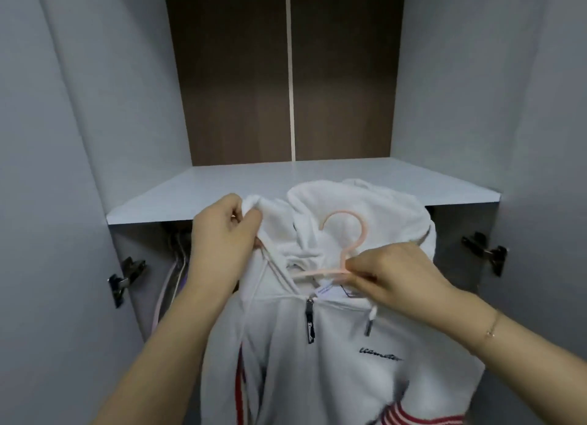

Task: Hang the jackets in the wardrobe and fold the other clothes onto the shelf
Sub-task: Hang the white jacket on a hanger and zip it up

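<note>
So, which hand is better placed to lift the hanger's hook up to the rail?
Probably the right hand: it pinches the pink hanger just below its hook. The left hand grips the white jacket at the shoulder.

Wardrobe shelf (222,183): pale grey-white board, spans full width between the side walls, dark brown back panel behind it. Only thing on it: hood of the white jacket (349,202), draped over the front edge, right of centre.
</note>
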`<state>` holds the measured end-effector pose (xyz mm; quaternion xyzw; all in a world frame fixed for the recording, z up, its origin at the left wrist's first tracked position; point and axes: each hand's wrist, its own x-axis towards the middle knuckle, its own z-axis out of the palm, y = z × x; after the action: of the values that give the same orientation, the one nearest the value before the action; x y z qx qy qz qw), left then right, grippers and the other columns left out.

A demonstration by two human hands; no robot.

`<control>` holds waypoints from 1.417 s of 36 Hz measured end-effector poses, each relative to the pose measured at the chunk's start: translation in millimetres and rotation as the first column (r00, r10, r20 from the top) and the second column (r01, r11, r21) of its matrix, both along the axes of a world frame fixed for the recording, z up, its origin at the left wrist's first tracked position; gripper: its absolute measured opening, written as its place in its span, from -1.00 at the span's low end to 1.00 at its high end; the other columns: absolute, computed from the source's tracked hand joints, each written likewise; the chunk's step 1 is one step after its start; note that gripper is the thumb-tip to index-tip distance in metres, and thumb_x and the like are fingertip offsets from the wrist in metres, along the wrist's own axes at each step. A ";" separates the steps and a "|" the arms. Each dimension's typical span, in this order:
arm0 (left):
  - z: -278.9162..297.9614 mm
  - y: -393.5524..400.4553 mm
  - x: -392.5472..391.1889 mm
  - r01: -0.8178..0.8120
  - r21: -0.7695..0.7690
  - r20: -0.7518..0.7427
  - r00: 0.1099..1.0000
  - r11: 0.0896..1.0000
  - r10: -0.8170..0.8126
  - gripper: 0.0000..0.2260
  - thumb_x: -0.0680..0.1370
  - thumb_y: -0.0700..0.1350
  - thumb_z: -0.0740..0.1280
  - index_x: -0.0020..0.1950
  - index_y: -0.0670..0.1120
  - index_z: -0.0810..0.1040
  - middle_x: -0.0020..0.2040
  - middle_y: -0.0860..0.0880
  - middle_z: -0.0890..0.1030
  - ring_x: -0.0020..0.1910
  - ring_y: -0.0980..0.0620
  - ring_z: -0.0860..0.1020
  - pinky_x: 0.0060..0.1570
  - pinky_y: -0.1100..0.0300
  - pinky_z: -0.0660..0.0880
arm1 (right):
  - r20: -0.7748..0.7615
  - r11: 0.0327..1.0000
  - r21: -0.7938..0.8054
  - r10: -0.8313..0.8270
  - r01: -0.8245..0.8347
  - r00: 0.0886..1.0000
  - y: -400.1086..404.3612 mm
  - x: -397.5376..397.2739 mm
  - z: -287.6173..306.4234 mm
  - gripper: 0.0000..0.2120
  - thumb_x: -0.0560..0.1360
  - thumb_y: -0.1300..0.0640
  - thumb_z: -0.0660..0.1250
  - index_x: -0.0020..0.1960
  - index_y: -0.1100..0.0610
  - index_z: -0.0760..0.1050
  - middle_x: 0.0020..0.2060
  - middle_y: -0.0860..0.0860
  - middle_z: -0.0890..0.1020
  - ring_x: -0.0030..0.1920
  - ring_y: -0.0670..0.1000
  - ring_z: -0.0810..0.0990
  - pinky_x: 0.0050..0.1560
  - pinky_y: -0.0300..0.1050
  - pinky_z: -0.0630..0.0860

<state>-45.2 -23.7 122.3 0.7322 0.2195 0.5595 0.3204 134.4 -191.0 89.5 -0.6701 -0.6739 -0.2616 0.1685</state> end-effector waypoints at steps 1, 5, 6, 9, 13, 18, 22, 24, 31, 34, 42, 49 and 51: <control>0.9 -1.4 -3.3 -0.002 0.033 0.010 1.000 0.999 0.001 -0.66 0.50 -0.21 0.32 -0.35 -0.23 0.21 -0.43 -0.24 0.28 -0.47 -0.10 0.35 -0.44 0.10 0.31 | -0.019 0.999 -0.033 -0.013 0.012 1.000 -3.7 -5.3 -10.7 -0.61 0.53 -0.13 0.32 -0.38 0.03 0.37 -0.48 -0.04 0.50 -0.46 -0.04 0.41 -0.47 -0.12 0.26; -11.1 -5.1 -15.8 0.093 -0.013 -0.009 0.996 0.996 -0.093 -0.70 0.49 -0.24 0.30 -0.34 -0.24 0.24 -0.43 -0.22 0.33 -0.45 0.05 0.33 -0.44 0.15 0.26 | -0.063 0.974 -0.172 -0.163 0.150 0.985 -16.1 -18.0 -40.4 -0.53 0.55 -0.30 0.15 -0.34 0.02 0.28 -0.46 -0.04 0.40 -0.37 -0.02 0.41 -0.35 -0.10 0.24; -17.1 -9.5 -17.6 0.124 -0.044 -0.026 0.992 0.991 -0.125 -0.72 0.49 -0.24 0.30 -0.33 -0.27 0.27 -0.40 -0.29 0.39 -0.48 0.08 0.37 -0.46 0.23 0.31 | -0.066 0.969 -0.197 -0.164 0.149 0.984 -19.2 -21.1 -46.7 -0.53 0.55 -0.33 0.12 -0.32 0.02 0.30 -0.45 -0.05 0.38 -0.35 -0.01 0.42 -0.34 -0.12 0.21; -40.0 -26.9 -15.7 0.235 -0.126 -0.059 0.968 0.964 -0.244 -0.74 0.50 -0.25 0.31 -0.31 -0.31 0.32 -0.39 -0.29 0.47 -0.49 0.15 0.44 -0.48 0.39 0.34 | -0.180 0.973 -0.228 -0.071 0.029 0.981 -32.5 -36.1 -63.8 -0.51 0.53 -0.32 0.06 -0.28 0.04 0.42 -0.45 -0.10 0.38 -0.32 0.00 0.43 -0.34 -0.17 0.21; -69.0 -33.2 -10.9 0.383 -0.231 -0.357 0.822 0.894 -0.444 -0.70 0.59 -0.03 0.29 -0.34 -0.01 0.43 -0.35 0.07 0.46 -0.33 0.15 0.45 -0.26 0.30 0.38 | -0.296 0.998 -0.066 -0.037 0.018 0.955 -52.2 -47.4 -73.2 -0.67 0.53 -0.14 0.29 -0.27 0.07 0.52 -0.49 -0.12 0.44 -0.40 -0.02 0.45 -0.39 -0.13 0.36; -103.3 -32.3 -22.9 0.549 -0.310 -0.736 0.379 0.776 -0.561 -0.79 0.52 0.28 0.25 -0.12 0.19 0.55 -0.15 0.17 0.53 -0.12 0.22 0.49 -0.13 0.31 0.40 | -0.363 0.995 -0.028 -0.103 0.100 0.926 -69.8 -46.7 -74.3 -0.59 0.48 -0.23 0.25 -0.33 0.07 0.45 -0.55 -0.15 0.30 -0.45 -0.12 0.34 -0.39 -0.32 0.22; -120.3 -46.5 -21.5 0.591 -0.164 -0.722 0.474 0.790 -0.504 -0.77 0.54 0.15 0.33 -0.12 0.01 0.58 -0.19 0.00 0.56 -0.19 0.04 0.53 -0.12 0.03 0.45 | -0.389 0.990 -0.053 -0.143 0.133 0.910 -81.2 -47.6 -82.7 -0.62 0.49 -0.21 0.31 -0.28 0.08 0.52 -0.51 -0.12 0.38 -0.39 -0.07 0.40 -0.36 -0.27 0.28; -126.1 -52.7 -20.8 0.588 -0.037 -0.717 0.548 0.808 -0.431 -0.70 0.52 0.24 0.26 -0.18 0.02 0.54 -0.22 0.04 0.53 -0.20 0.06 0.51 -0.15 0.05 0.43 | -0.499 0.993 -0.050 -0.116 0.104 0.859 -88.1 -45.8 -81.6 -0.72 0.47 -0.16 0.40 -0.24 0.05 0.55 -0.41 -0.12 0.48 -0.35 -0.08 0.45 -0.31 -0.20 0.38; -129.7 -47.3 -25.7 0.519 0.090 -0.606 0.706 0.850 -0.366 -0.85 0.43 0.31 0.16 -0.18 0.34 0.47 -0.14 0.22 0.53 -0.12 0.17 0.52 -0.19 0.36 0.35 | -0.695 0.991 -0.133 -0.110 0.022 0.711 -126.6 -36.4 -104.5 -0.65 0.47 -0.36 0.23 -0.22 -0.10 0.51 -0.33 -0.14 0.54 -0.31 -0.14 0.52 -0.28 -0.26 0.40; -136.0 -41.2 -23.1 0.511 0.062 -0.588 0.713 0.857 -0.382 -0.77 0.42 0.30 0.20 -0.21 0.19 0.50 -0.15 0.16 0.53 -0.12 0.14 0.52 -0.21 0.38 0.32 | -0.651 0.973 -0.191 -0.223 0.128 0.726 -138.0 -37.3 -123.0 -0.60 0.35 -0.50 0.24 -0.30 -0.18 0.45 -0.47 -0.18 0.50 -0.42 -0.16 0.47 -0.40 -0.35 0.29; -182.9 -45.3 22.0 0.546 -0.187 -0.587 0.604 0.817 -0.538 -0.95 0.53 -0.06 0.41 -0.10 0.08 0.58 -0.10 0.18 0.52 -0.02 0.20 0.49 -0.04 0.33 0.36 | -0.799 0.944 -0.137 -0.285 0.301 0.529 -170.8 -43.8 -155.4 -0.48 0.43 -0.28 0.32 -0.40 0.13 0.37 -0.54 -0.08 0.29 -0.46 -0.13 0.23 -0.42 -0.16 0.18; -214.8 -75.9 67.7 0.544 -0.413 -0.424 0.595 0.730 -0.683 -0.84 0.60 -0.15 0.31 0.16 0.00 0.57 0.16 0.08 0.54 0.14 0.29 0.50 0.09 0.51 0.35 | -0.811 0.821 -0.176 -0.434 0.543 0.393 -184.6 -47.8 -173.8 -0.54 0.47 -0.20 0.33 -0.40 0.14 0.47 -0.54 0.08 0.41 -0.46 -0.10 0.30 -0.35 -0.11 0.30; -218.1 -84.0 79.4 0.518 -0.511 -0.348 0.605 0.686 -0.716 -0.84 0.61 -0.17 0.29 0.17 -0.03 0.56 0.21 0.05 0.54 0.15 0.23 0.51 0.11 0.41 0.40 | -0.814 0.774 -0.165 -0.456 0.611 0.359 -178.3 -41.5 -177.4 -0.58 0.51 -0.05 0.38 -0.44 0.12 0.44 -0.59 -0.04 0.32 -0.49 -0.12 0.26 -0.40 -0.16 0.24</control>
<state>34.2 -107.7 -95.8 0.8129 0.1241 0.1394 0.5517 92.9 -369.3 -87.9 -0.8759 -0.2346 -0.0150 0.4213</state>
